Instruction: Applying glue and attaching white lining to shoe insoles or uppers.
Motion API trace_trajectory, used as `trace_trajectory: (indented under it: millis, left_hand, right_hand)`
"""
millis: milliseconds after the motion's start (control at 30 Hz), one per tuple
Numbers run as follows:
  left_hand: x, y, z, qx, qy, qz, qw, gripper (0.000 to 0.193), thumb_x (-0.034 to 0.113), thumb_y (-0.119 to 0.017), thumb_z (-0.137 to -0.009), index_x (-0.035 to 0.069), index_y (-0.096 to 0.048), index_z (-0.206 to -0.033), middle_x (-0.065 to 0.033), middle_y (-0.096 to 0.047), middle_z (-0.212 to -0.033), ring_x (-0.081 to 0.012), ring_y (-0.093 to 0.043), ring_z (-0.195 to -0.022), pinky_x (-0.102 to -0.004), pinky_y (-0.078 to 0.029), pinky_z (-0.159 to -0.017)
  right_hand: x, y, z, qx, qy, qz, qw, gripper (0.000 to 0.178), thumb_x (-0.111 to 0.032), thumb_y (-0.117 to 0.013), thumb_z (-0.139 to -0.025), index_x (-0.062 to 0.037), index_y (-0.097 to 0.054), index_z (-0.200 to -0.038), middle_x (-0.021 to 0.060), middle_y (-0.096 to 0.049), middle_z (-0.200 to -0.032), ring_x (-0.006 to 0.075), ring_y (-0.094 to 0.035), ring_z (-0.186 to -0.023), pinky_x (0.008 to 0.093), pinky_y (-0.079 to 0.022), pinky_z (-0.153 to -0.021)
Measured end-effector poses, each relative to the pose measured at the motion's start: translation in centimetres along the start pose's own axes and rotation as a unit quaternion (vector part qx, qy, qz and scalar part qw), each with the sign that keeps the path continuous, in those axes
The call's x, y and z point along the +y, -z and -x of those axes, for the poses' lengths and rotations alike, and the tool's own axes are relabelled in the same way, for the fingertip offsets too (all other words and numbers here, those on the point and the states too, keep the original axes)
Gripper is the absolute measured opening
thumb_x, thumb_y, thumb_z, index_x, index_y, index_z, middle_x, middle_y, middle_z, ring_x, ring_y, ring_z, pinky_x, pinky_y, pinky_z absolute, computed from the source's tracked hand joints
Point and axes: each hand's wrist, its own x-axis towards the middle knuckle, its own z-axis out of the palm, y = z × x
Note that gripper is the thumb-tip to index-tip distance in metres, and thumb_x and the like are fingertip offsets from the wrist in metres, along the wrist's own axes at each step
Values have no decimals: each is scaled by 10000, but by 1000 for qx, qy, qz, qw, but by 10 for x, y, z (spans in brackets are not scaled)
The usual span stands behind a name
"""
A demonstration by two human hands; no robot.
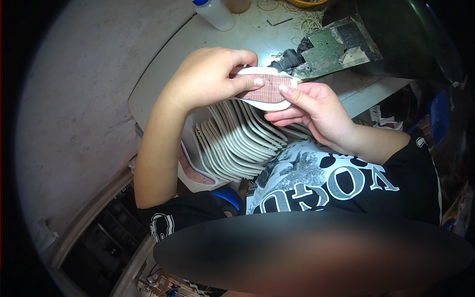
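Note:
Between my two hands is a shoe sole (267, 90) with a white rim and a reddish-brown, finely lined inner face turned up. My left hand (210, 76) grips its left end, thumb on the lined face and fingers curled behind. My right hand (319, 111) pinches the right end, thumb on top and other fingers partly underneath. Just beyond the sole is the black spindle-like part (288, 60) of a worn green machine (336, 52); I cannot tell whether the two touch. Below my hands stands a row of several nested pale soles (237, 141).
A pale table (163, 74) with a curved edge bears the machine. On it are a translucent blue-capped bottle (216, 16), a hex key (281, 22) and loose rubber bands (311, 22). One separate sole (194, 168) lies left of the row. A wall (94, 79) rises at left.

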Motion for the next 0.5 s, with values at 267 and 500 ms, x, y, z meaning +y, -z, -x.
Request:
trace_trajectory:
  millis: [267,500]
  left_hand:
    - [8,-10,11,-2,50,56,997,325,349,-635,-867,30,-579,-837,-36,-499,-562,-114,-471,-521,-292,-371,-503]
    - [7,-29,17,-13,138,196,971,324,325,-588,-923,4,-586,-885,4,-555,-693,-69,-486,-633,-244,-408,-555]
  right_hand:
    - [-2,-1,1,2,-3,-13,1000,376,-281,-528,-966,76,-593,-1063,179,-666,-997,213,-690,-872,273,-564,-769]
    - [-3,2,-3,9,3,4,1000,358,-269,-540,-958,81,-595,-1013,185,-670,-951,223,-697,-843,278,-574,-744]
